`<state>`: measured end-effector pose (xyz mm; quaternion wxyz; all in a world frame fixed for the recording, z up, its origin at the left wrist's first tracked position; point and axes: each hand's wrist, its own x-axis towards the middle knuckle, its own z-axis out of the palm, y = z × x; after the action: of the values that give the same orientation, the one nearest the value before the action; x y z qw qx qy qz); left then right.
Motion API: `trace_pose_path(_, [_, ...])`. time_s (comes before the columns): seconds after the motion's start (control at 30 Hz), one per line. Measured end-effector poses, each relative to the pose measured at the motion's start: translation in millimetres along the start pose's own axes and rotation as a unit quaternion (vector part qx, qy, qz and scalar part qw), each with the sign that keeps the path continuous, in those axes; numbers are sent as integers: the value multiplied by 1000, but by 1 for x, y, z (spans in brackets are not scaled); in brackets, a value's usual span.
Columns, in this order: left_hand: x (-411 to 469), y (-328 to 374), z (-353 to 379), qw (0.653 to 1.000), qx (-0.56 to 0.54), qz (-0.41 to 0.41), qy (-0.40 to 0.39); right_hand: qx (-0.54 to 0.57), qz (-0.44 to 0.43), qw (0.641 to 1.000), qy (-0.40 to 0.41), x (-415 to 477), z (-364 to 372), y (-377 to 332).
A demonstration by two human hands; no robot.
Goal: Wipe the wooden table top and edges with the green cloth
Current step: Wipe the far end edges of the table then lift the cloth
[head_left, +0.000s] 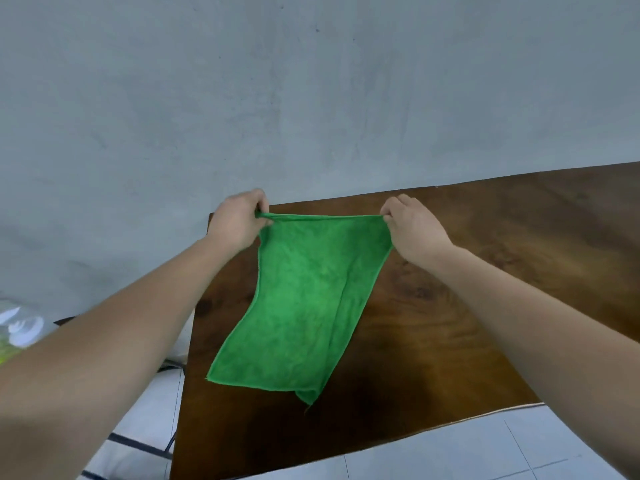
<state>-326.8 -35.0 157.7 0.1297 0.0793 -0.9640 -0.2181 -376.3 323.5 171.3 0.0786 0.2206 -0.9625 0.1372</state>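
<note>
A green cloth (301,306) hangs spread out above the dark wooden table (450,323). My left hand (239,220) pinches its top left corner and my right hand (412,226) pinches its top right corner, so the top edge is pulled taut between them. The cloth's lower part droops toward me, with one corner pointing down near the table's front half. Whether the lower part touches the wood is unclear.
A grey wall (311,98) stands right behind the table's far edge. White floor tiles (485,452) show in front of and left of the table. A blurred clear plastic item (20,330) sits at the far left.
</note>
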Motion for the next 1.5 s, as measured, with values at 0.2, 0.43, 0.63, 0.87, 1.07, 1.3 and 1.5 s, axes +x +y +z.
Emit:
trace_pose_path(0.2, [-48, -32, -25, 993, -71, -30, -93, 176, -31, 977, -120, -41, -8, -19])
trace_pose_path(0.43, [-136, -62, -40, 953, -151, -30, -262, 238, -123, 911, -315, -122, 1, -42])
trace_pose_path(0.63, [-171, -88, -30, 903, -57, -53, -423, 200, -172, 877, -401, -153, 38, -58])
trace_pose_path(0.87, [-128, -68, 13, 962, -19, 8, -271, 100, -20, 973, -205, -109, 87, -35])
trace_pose_path(1.07, [-101, -64, 57, 971, 11, 30, -236, 115, 59, 962, -242, -97, 96, -35])
trace_pose_path(1.3, [-85, -68, 30, 975, -16, -8, -223, 150, 75, 950, -265, -73, 65, -7])
trace_pose_path(1.5, [-79, -73, -20, 926, -322, -138, -143, 191, 73, 965, -161, -42, 11, 2])
